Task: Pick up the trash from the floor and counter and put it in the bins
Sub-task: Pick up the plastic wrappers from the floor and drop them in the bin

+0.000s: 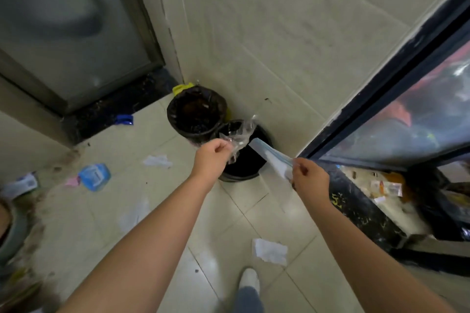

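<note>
Two black-lined bins stand in the wall corner: a far bin (196, 115) and a near bin (248, 160). My left hand (211, 157) pinches a crumpled clear plastic wrapper (239, 138) over the near bin's rim. My right hand (309, 176) grips a white and light-blue paper packet (270, 157), its far end reaching over the same bin. On the floor lie a blue plastic pack (94, 176), a white tissue (157, 161), a white paper scrap (269, 251), a blue wrapper (124, 119) and a pink scrap (72, 182).
A dark counter (361, 211) with a glass front runs along the right, with small wrappers (386, 188) on its ledge. A door (71, 33) with a dark threshold is at the left. My shoe (249, 281) is on the tiled floor. More litter (21, 184) lies far left.
</note>
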A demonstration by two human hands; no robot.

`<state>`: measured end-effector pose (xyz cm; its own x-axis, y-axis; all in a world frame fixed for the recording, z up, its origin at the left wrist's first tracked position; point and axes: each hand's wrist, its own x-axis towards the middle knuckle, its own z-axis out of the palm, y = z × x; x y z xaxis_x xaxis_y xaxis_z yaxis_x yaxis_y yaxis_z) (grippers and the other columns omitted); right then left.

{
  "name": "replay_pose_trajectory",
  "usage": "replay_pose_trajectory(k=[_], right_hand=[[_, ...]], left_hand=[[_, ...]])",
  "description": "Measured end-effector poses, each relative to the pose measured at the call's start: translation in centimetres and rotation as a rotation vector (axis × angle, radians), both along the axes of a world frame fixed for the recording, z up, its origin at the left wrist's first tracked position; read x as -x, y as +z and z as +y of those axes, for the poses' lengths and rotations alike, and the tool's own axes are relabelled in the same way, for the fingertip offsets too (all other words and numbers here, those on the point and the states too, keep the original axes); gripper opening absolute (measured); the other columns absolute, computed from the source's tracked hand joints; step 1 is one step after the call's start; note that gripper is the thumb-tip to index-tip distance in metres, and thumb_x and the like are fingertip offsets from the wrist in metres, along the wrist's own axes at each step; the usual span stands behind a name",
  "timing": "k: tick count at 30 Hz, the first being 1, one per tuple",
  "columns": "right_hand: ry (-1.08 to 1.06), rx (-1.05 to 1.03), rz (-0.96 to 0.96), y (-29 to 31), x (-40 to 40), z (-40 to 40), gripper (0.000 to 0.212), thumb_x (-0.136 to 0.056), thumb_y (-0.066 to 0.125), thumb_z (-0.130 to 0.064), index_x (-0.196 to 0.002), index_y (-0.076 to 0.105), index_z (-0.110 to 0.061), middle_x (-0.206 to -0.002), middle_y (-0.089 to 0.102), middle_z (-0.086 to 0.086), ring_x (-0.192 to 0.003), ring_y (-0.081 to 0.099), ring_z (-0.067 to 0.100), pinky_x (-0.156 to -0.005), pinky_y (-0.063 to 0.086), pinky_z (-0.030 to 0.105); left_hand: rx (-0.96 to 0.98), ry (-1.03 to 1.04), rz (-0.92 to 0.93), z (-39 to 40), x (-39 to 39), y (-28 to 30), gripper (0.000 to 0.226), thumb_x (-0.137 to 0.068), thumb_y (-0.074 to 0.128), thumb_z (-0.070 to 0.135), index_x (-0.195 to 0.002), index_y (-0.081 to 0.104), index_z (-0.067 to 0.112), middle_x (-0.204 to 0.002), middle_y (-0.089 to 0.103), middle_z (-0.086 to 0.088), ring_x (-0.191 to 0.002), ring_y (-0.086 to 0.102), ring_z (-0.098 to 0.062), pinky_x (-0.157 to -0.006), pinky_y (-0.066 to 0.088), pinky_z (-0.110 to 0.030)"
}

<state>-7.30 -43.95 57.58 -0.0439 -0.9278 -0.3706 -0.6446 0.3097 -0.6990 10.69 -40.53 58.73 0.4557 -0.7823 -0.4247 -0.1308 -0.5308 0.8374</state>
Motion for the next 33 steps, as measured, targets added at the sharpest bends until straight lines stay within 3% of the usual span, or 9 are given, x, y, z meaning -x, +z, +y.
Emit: replay_pose_trajectory(k=[4, 8, 15, 18, 22, 26, 29, 31, 33], right_hand=[[-0.059, -0.036, -0.044, 0.9, -1.1, -4.3, 0.030, -0.096, 0.045, -0.010, -0.120, 0.060, -0.002, -0.116, 0.065, 0.020, -0.103, 0.062, 0.030, -0.098, 0.049, 0.037], [-0.072, -0.074, -0.038, 0.7, -3.4, -7.5, 0.028, -0.096, 0.044, -0.008, -0.116, 0.062, 0.000, -0.113, 0.067, 0.022, -0.104, 0.062, 0.036, -0.098, 0.050, 0.044], [-0.038, -0.167, 0.119, -3.3, -8.0, -13.6, 0.030, -0.097, 0.040, -0.011, -0.115, 0.062, -0.002, -0.111, 0.067, 0.025, -0.101, 0.062, 0.038, -0.094, 0.051, 0.048], [-0.022, -0.231, 0.171, -6.9, -10.3, -15.3, 0.028, -0.096, 0.041, -0.012, -0.112, 0.063, -0.003, -0.105, 0.067, 0.022, -0.096, 0.061, 0.036, -0.092, 0.048, 0.044], [-0.049, -0.247, 0.173, -12.3, -12.4, -15.8, 0.040, -0.093, 0.047, -0.005, -0.066, 0.053, -0.034, -0.065, 0.053, -0.005, -0.078, 0.053, 0.024, -0.075, 0.043, 0.034], [-0.005, -0.285, 0.239, -18.2, -13.3, -16.3, 0.043, -0.091, 0.048, -0.003, -0.059, 0.046, -0.031, -0.058, 0.045, -0.012, -0.061, 0.047, 0.014, -0.066, 0.038, 0.027], [0.149, -0.355, 0.355, -23.4, -14.0, -17.2, 0.024, -0.092, 0.045, 0.003, -0.073, 0.060, 0.001, -0.058, 0.044, 0.001, -0.055, 0.039, 0.011, -0.057, 0.029, 0.015], [0.231, -0.313, 0.388, -26.7, -14.6, -17.9, 0.024, -0.094, 0.044, -0.001, -0.104, 0.065, 0.004, -0.082, 0.061, 0.021, -0.071, 0.053, 0.023, -0.058, 0.031, 0.014], [0.369, -0.323, 0.421, -30.0, -15.5, -18.7, 0.032, -0.095, 0.041, -0.003, -0.121, 0.060, -0.002, -0.111, 0.061, 0.024, -0.096, 0.060, 0.033, -0.073, 0.042, 0.023]], left_hand=[[0.020, 0.029, -0.009, -4.8, -0.9, 0.7, 0.017, -0.095, 0.052, 0.009, -0.079, 0.054, 0.005, -0.069, 0.049, -0.003, -0.060, 0.040, -0.011, -0.053, 0.032, -0.021], [0.001, 0.086, 0.032, -8.6, -2.9, -0.9, 0.027, -0.093, 0.054, 0.005, -0.067, 0.053, 0.006, -0.067, 0.049, -0.005, -0.070, 0.044, -0.018, -0.054, 0.034, -0.021], [-0.159, 0.207, 0.233, -15.3, -9.0, -8.1, 0.045, -0.090, 0.047, -0.004, -0.050, 0.046, 0.017, -0.057, 0.042, -0.005, -0.055, 0.038, -0.016, -0.068, 0.036, -0.029], [-0.235, 0.201, 0.341, -17.0, -11.2, -12.9, 0.046, -0.091, 0.046, -0.006, -0.050, 0.045, 0.015, -0.050, 0.041, -0.006, -0.051, 0.034, -0.017, -0.059, 0.035, -0.027], [-0.319, 0.237, 0.474, -17.8, -13.2, -19.7, 0.043, -0.092, 0.045, -0.009, -0.056, 0.050, 0.014, -0.057, 0.048, -0.005, -0.057, 0.042, -0.016, -0.064, 0.038, -0.024], [-0.407, 0.139, 0.320, -18.1, -13.4, -26.4, 0.033, -0.091, 0.052, -0.004, -0.063, 0.060, 0.013, -0.068, 0.054, -0.003, -0.066, 0.048, -0.016, -0.066, 0.042, -0.020], [-0.408, -0.143, -0.011, -18.8, -12.8, -31.0, 0.018, -0.092, 0.054, 0.000, -0.093, 0.071, -0.006, -0.088, 0.064, -0.009, -0.082, 0.057, -0.024, -0.054, 0.033, -0.006], [-0.436, -0.349, -0.194, -19.4, -12.3, -34.4, 0.023, -0.094, 0.049, 0.002, -0.101, 0.069, -0.006, -0.105, 0.069, -0.017, -0.097, 0.063, -0.029, -0.063, 0.043, -0.015], [-0.494, -0.566, -0.332, -20.2, -11.6, -38.0, 0.026, -0.097, 0.043, 0.004, -0.107, 0.066, -0.004, -0.118, 0.063, -0.019, -0.107, 0.061, -0.029, -0.086, 0.047, -0.028]])
